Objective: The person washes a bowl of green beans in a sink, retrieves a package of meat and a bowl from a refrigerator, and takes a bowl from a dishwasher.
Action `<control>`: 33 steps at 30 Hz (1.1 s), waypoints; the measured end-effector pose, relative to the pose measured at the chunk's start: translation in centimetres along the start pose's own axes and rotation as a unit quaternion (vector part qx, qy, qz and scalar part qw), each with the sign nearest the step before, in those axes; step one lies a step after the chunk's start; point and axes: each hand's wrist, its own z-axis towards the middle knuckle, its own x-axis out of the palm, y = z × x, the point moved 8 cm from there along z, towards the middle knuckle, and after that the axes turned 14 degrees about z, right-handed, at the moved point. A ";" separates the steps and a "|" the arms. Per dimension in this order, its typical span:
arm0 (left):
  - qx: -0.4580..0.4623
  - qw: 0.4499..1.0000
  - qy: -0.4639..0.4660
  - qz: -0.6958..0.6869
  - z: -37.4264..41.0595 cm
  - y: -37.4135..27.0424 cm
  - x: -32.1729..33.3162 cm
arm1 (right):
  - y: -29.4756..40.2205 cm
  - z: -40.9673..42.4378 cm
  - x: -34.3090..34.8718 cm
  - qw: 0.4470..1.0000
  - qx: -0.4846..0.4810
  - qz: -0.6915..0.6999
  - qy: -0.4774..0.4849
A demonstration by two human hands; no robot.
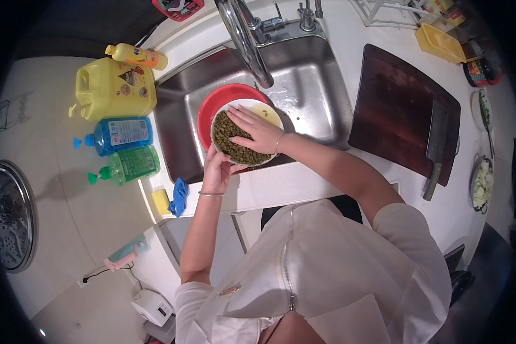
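Note:
My left hand (217,170) grips the near left rim of a white bowl (249,103). Green beans, probably mung beans (230,133), and some yellowish water fill the bowl. Across its top lies my right hand (258,133), palm down on the beans with the fingers spread and pointing up-left. Beneath and behind the bowl is a red basin (206,114), partly hidden by it. Both are over the stainless steel sink (314,81), and a chrome faucet (253,51) arches above them. A few loose beans lie on the sink's bottom.
Left of the sink stand a yellow jug (116,88), a blue bottle (124,135) and a green bottle (133,165). A yellow sponge (160,202) and a blue cloth (179,198) sit at the front corner. Rightward, a cleaver (435,137) rests on a dark cutting board (395,103).

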 end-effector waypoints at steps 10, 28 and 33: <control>-0.006 1.000 0.006 0.003 -0.2 -0.3 0.2 | -0.1 -0.1 0.2 1.000 -0.002 0.015 -0.011; -0.009 1.000 0.008 0.019 0.0 -1.4 0.4 | -0.5 0.2 0.0 0.999 0.003 0.021 -0.028; -0.012 1.000 0.004 0.022 0.2 -1.4 0.3 | -0.5 0.2 -0.1 0.999 0.005 0.023 -0.032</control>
